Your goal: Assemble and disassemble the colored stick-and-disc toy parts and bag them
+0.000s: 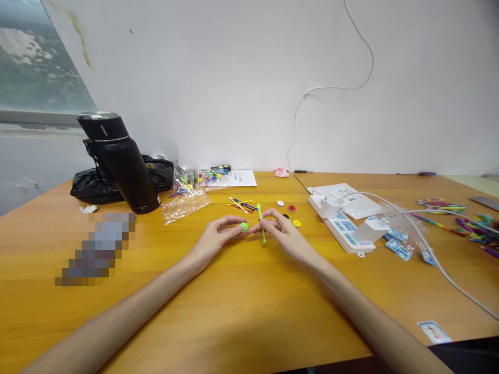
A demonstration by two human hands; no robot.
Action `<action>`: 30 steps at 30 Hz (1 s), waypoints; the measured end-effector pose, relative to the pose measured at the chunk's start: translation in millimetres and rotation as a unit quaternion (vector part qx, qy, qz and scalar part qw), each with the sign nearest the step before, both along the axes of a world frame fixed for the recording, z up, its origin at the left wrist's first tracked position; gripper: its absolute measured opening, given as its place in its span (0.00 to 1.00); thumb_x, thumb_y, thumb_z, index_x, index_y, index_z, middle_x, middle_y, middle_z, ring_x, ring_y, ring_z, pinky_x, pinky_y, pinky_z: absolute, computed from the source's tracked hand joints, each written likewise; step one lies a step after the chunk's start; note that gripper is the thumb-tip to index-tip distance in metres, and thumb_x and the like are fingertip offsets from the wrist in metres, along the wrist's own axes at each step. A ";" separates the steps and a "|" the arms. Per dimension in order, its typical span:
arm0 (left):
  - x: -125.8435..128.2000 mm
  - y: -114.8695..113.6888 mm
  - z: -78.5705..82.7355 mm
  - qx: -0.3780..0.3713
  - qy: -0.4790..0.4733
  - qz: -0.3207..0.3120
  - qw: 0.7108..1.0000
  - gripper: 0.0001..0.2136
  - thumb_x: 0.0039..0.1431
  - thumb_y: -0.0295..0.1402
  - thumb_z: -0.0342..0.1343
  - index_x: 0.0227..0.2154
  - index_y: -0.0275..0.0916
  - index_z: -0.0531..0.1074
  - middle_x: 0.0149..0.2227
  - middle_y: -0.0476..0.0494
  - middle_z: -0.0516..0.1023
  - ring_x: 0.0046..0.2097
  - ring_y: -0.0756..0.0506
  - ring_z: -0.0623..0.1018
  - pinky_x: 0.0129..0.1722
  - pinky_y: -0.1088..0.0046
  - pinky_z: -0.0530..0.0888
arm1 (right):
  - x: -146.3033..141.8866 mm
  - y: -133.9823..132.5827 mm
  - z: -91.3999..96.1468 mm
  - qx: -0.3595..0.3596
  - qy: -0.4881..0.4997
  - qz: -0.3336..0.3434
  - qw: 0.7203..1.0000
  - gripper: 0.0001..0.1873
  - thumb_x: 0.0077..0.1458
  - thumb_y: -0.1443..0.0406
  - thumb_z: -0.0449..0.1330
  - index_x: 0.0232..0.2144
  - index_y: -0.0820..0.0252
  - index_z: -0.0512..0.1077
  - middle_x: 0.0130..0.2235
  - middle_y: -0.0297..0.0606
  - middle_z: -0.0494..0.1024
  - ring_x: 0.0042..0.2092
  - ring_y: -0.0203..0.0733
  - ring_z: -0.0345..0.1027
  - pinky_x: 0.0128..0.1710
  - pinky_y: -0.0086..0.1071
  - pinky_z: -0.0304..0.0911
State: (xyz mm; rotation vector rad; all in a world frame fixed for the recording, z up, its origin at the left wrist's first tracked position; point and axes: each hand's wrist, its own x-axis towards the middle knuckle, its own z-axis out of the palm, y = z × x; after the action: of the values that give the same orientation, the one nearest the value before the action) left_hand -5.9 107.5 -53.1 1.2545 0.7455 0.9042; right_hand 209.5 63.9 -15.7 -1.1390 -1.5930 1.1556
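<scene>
Between the fingertips of my left hand (pixel 222 234) is a small round green disc (pixel 244 227). My right hand (pixel 281 228) pinches a thin green plastic arrow (pixel 262 228), held nearly upright with its pointed head at the top. The two hands are close together over the table, and a right fingertip reaches toward the disc; I cannot tell if it touches. Just beyond my right hand lie a yellow disc (pixel 297 223), a red disc (pixel 292 208), a white disc (pixel 280 203) and a partly hidden black disc (pixel 286 216). Several coloured arrows (pixel 242 204) lie crossed behind my hands.
A black bottle (pixel 127 166) stands at the left by a black plastic bag (pixel 97 187). Clear bags of coloured parts (pixel 191 182) lie at the back. On the right are a power strip (pixel 346 234) with chargers, a trailing white cable (pixel 436 259) and colourful pens (pixel 475 228).
</scene>
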 end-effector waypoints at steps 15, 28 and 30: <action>1.0 -1.3 2.7 0.009 0.014 0.019 1.000 0.20 0.50 0.43 0.71 0.42 0.36 0.81 0.44 0.37 0.85 0.49 0.37 0.83 0.56 0.59 0.74 | -17.8 -1.2 -14.4 0.036 0.023 -0.037 0.998 0.17 0.55 0.52 0.68 0.38 0.59 0.77 0.39 0.40 0.82 0.42 0.46 0.78 0.46 0.39 0.73; 1.1 -4.0 6.1 0.017 0.014 0.007 1.000 0.19 0.51 0.42 0.71 0.42 0.35 0.81 0.45 0.36 0.85 0.48 0.37 0.83 0.54 0.61 0.75 | -19.9 -0.3 -18.1 0.087 -0.018 -0.074 0.993 0.17 0.54 0.52 0.69 0.36 0.59 0.78 0.34 0.38 0.81 0.34 0.43 0.78 0.36 0.33 0.72; 1.2 -3.5 5.7 0.018 0.014 0.006 1.000 0.19 0.51 0.42 0.71 0.42 0.35 0.81 0.45 0.35 0.85 0.48 0.37 0.83 0.55 0.60 0.75 | -19.7 -0.1 -18.9 0.086 -0.017 -0.075 0.993 0.17 0.54 0.52 0.69 0.36 0.59 0.77 0.35 0.38 0.81 0.34 0.42 0.78 0.36 0.33 0.72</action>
State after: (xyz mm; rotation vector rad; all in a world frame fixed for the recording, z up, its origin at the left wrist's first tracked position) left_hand -4.6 104.0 -47.4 1.2985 0.7614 0.9146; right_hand 189.8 63.8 -34.6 -1.1476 -1.5720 0.8881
